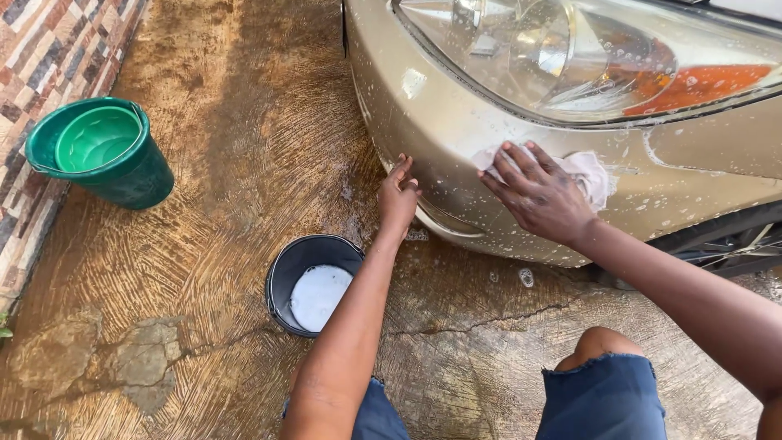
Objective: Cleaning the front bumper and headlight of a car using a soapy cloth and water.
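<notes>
Right hand [539, 195] spread flat, fingers splayed, pressing pale cloth [588, 173] against soapy tan bumper [456, 130], just below headlight [586, 57]. Left hand [397, 198] loose, holding nothing, fingertips resting on bumper's lower left corner. Black bucket [309, 283] with sudsy water on wet concrete ground [212, 244], near, just left of left forearm. Green bucket [102, 151] far left, beside tiled wall [41, 57], well apart. Denim-clad knees at near edge.
</notes>
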